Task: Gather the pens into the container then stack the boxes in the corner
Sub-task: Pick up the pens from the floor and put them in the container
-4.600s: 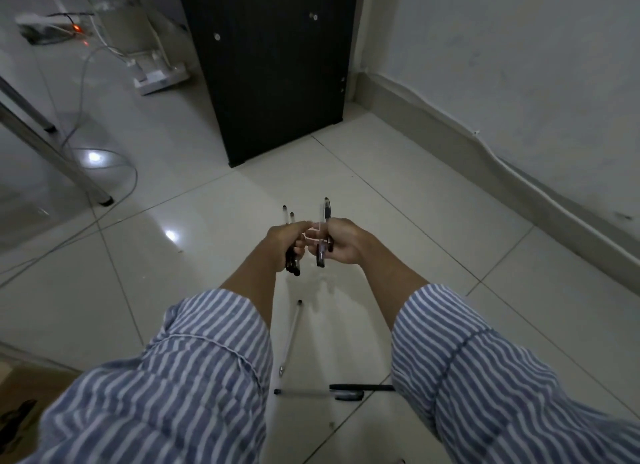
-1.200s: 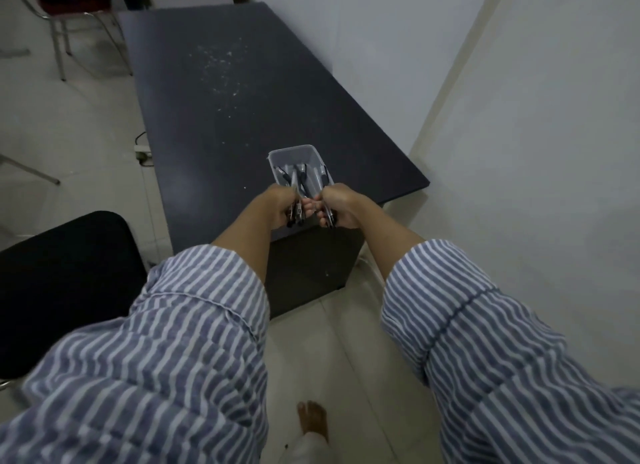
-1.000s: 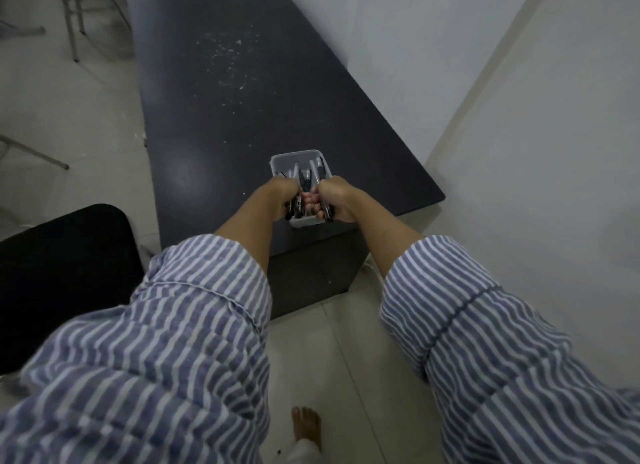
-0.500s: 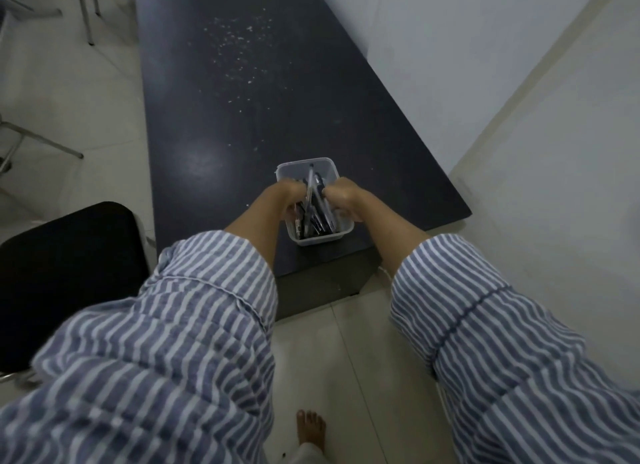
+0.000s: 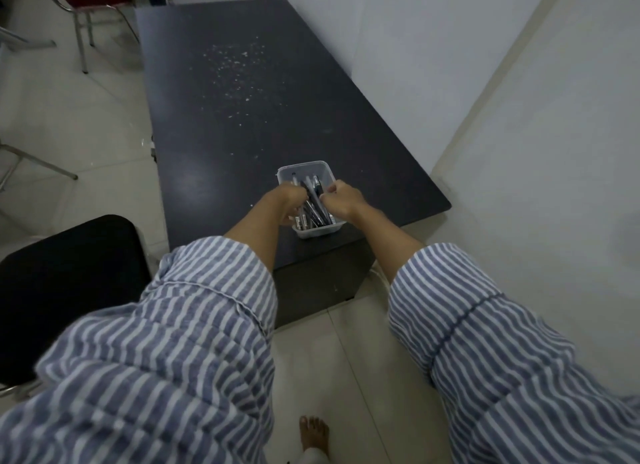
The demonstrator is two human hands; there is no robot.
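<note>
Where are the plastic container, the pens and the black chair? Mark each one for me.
plastic container (image 5: 304, 169): head view, far wall.
pens (image 5: 314, 196): head view, barrels inside the container.
black chair (image 5: 69, 273): head view, seat.

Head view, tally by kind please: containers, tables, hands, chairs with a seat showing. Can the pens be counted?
Containers: 1 (clear container)
Tables: 1 (dark table)
Hands: 2 (left hand, right hand)
Chairs: 2 (black chair, red-seated chair)
The pens lie bunched in the container and overlap too much to count.
Total without pens: 6
</note>
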